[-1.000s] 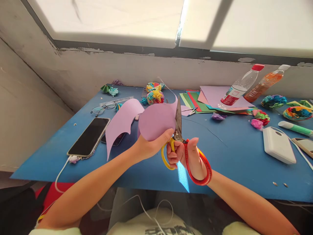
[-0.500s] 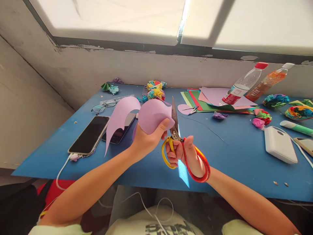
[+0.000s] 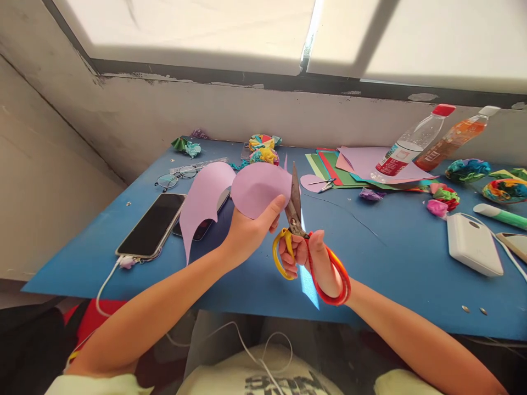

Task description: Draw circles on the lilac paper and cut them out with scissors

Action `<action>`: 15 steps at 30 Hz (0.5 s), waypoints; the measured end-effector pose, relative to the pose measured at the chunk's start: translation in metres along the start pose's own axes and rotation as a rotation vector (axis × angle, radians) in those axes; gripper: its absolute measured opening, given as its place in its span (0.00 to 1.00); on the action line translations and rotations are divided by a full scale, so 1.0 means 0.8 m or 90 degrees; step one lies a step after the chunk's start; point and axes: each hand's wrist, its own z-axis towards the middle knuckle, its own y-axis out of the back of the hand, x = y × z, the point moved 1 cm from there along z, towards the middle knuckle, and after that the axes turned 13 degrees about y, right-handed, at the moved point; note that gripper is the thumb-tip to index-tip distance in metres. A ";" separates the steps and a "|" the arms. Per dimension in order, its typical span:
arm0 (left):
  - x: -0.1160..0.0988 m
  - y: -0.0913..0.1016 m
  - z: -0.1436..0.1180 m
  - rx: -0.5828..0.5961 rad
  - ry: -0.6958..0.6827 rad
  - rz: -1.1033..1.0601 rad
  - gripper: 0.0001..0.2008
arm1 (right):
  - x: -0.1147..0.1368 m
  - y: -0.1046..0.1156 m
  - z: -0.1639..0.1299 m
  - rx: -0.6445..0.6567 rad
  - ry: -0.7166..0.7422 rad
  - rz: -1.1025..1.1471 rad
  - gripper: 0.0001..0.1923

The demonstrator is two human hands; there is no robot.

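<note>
The paper (image 3: 257, 189) is purple, thin and light, held up above the blue bench (image 3: 395, 258). It looks soft and bendy, so it will flop and could tear if pulled. The best place to hold it is close to the cut, where it stays flat. The left hand (image 3: 247, 233) has its grip closed on the paper's lower edge, thumb on top. A long cut-off part (image 3: 201, 206) hangs down to the left.

The scissors (image 3: 302, 236) touch the paper's right edge, with the blades nearly shut. The right hand (image 3: 313, 260) has its grip closed through the red and yellow handles.

Two phones (image 3: 152, 225) lie below on the left. Glasses (image 3: 175, 176) are behind them. More paper sheets (image 3: 349, 164) and two bottles (image 3: 411, 142) sit at the back right.
</note>
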 end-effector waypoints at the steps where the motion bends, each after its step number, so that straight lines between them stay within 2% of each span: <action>1: 0.000 0.000 0.000 0.000 0.008 0.003 0.19 | -0.001 0.000 -0.001 -0.001 0.001 0.000 0.38; 4: -0.002 0.000 -0.002 -0.002 0.025 0.033 0.20 | -0.005 0.001 -0.002 0.001 0.002 0.018 0.42; 9: -0.005 0.001 -0.007 -0.005 0.046 0.098 0.23 | -0.006 0.002 0.003 0.051 -0.021 0.070 0.50; 15: -0.002 0.002 -0.009 -0.014 0.046 0.119 0.20 | -0.005 0.002 0.005 0.062 -0.012 0.107 0.50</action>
